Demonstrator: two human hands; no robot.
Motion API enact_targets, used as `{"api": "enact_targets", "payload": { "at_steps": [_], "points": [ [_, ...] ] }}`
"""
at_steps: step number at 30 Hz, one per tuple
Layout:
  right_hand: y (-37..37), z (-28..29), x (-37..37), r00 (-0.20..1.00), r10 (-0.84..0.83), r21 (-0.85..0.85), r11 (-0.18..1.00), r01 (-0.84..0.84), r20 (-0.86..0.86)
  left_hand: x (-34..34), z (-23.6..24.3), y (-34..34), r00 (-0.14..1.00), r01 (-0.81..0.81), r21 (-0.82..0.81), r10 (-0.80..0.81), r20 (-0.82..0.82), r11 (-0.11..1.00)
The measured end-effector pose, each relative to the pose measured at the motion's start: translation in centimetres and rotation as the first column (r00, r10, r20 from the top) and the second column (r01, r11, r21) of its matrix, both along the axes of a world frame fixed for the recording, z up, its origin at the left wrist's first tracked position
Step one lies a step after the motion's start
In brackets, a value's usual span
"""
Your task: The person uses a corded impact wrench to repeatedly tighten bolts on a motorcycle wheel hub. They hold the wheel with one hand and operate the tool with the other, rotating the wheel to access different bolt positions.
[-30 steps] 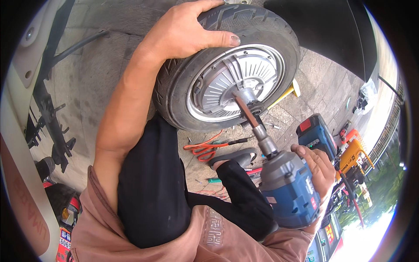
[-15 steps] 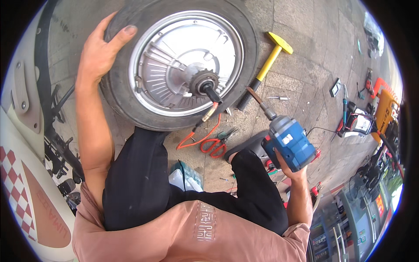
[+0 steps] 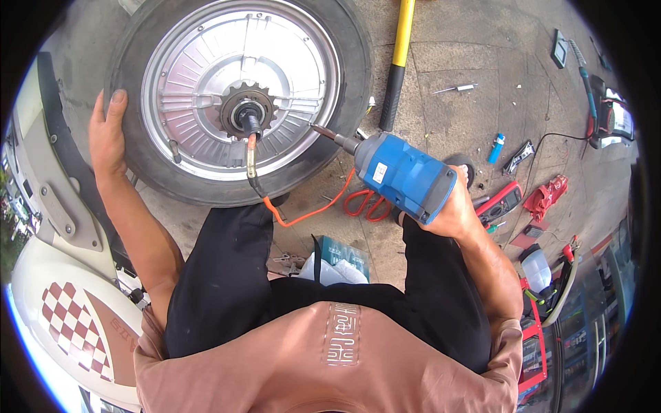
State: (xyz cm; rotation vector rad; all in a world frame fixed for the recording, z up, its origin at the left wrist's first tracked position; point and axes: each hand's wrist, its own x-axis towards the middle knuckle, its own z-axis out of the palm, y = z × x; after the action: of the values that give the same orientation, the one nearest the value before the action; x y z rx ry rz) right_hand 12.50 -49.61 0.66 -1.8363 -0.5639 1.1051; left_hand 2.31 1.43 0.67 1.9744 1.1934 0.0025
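Observation:
A scooter hub-motor wheel (image 3: 323, 148), with a black tyre, silver hub and a toothed sprocket (image 3: 227, 118), leans by my knees. My left hand (image 3: 108, 138) grips the tyre's left edge, thumb on the sidewall and the other fingers partly hidden behind. A cable (image 3: 252, 162) comes out of the axle and runs on as an orange wire (image 3: 303, 221). My right hand (image 3: 454, 210) is closed round a blue cordless impact driver (image 3: 403, 175), its grip hidden. The bit (image 3: 323, 131) points left over the hub's lower right; whether it touches cannot be told.
A yellow-and-black hammer (image 3: 399, 62), a small screwdriver (image 3: 458, 88) and orange-handled scissors (image 3: 368, 205) lie on the paving. A red multimeter (image 3: 500, 203), blue lighter (image 3: 496, 148) and red cloth (image 3: 546, 197) are at right. At left stands a white scooter body (image 3: 41, 303).
The driver has swung left, bringing its bit from beside the tyre to over the hub. The view has shifted, and the wheel now faces up more squarely. My left hand stays on the tyre.

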Motion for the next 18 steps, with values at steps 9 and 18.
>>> {"api": "enact_targets", "payload": {
  "at_steps": [9, 18],
  "points": [
    [0.3, 0.4, 0.2, 0.991, -0.022, -0.066, 0.998, 0.014, -0.135, -0.2, 0.2, 0.1, 1.0, 0.003, -0.077, -0.002, 0.011, 0.997],
    [0.0, -0.7, -0.3, 1.0, -0.003, -0.016, 1.0, 0.003, -0.006, -0.6, 0.0, 0.2, 0.999, -0.022, -0.108, 0.025, 0.028, 0.994]
  ]
}}
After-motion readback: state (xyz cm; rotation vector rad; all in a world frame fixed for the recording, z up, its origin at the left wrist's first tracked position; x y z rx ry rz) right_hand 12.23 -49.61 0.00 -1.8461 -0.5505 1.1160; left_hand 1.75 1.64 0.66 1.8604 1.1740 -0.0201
